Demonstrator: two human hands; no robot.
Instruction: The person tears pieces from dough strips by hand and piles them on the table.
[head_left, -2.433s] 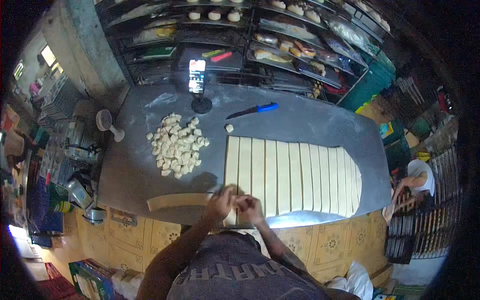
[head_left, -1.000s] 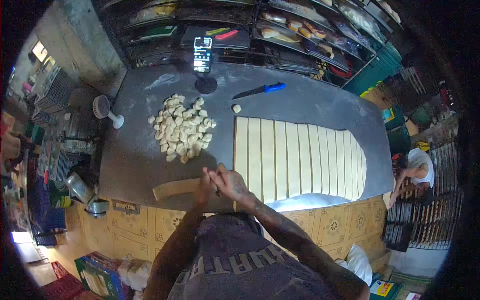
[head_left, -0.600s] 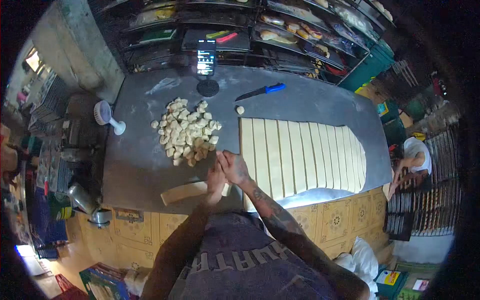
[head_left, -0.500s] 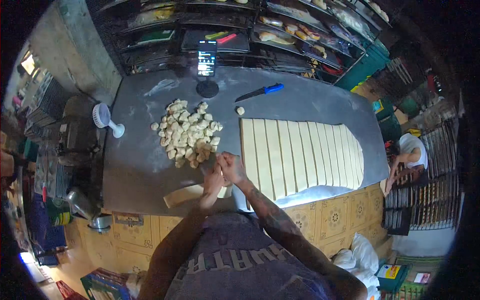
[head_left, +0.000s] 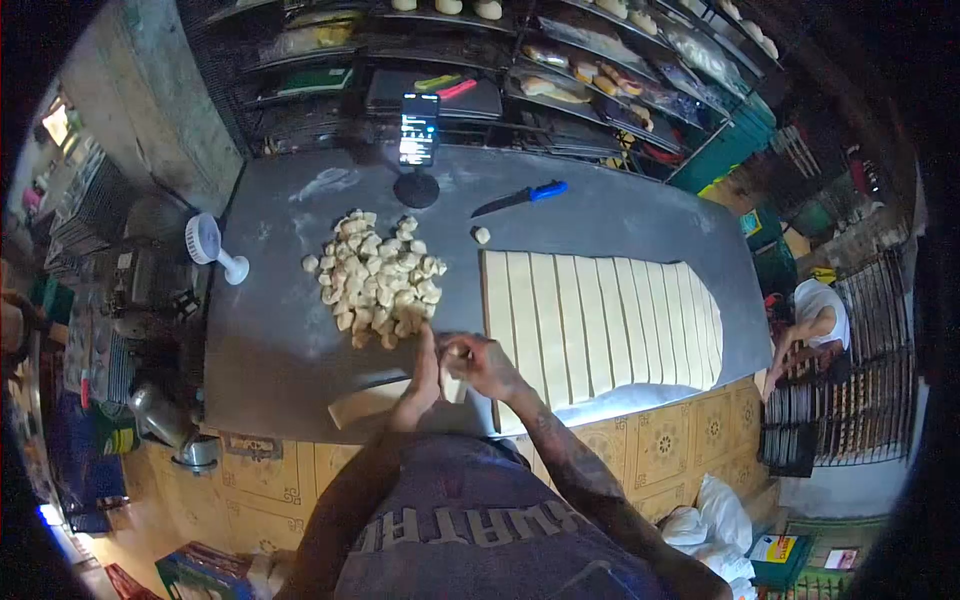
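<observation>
A cut strip of dough [head_left: 368, 403] lies near the table's front edge and runs behind my left wrist. Its pale end [head_left: 453, 387] shows between my hands. My left hand [head_left: 425, 378] is closed along the strip, its fingers pointing away from me; the grip itself is partly hidden. Curled fingers of my right hand [head_left: 482, 367] pinch dough just beside it. Beyond my left fingertips is a heap of small dough pieces [head_left: 375, 275]. To the right lies a flat dough sheet [head_left: 600, 325] cut into several strips, with a single dough piece [head_left: 481, 235] past its corner.
A blue-handled knife [head_left: 520, 198] lies at the back of the dark table [head_left: 270, 330]. A lit phone on a stand [head_left: 416, 150] and a small white fan [head_left: 215, 247] stand there too. Behind are bread racks [head_left: 590, 80]. Another person [head_left: 815, 320] bends at the right.
My hands, together before, have come slightly apart and nearer to me. My left fingers have straightened, and my right hand has shifted right. The view has tilted slightly.
</observation>
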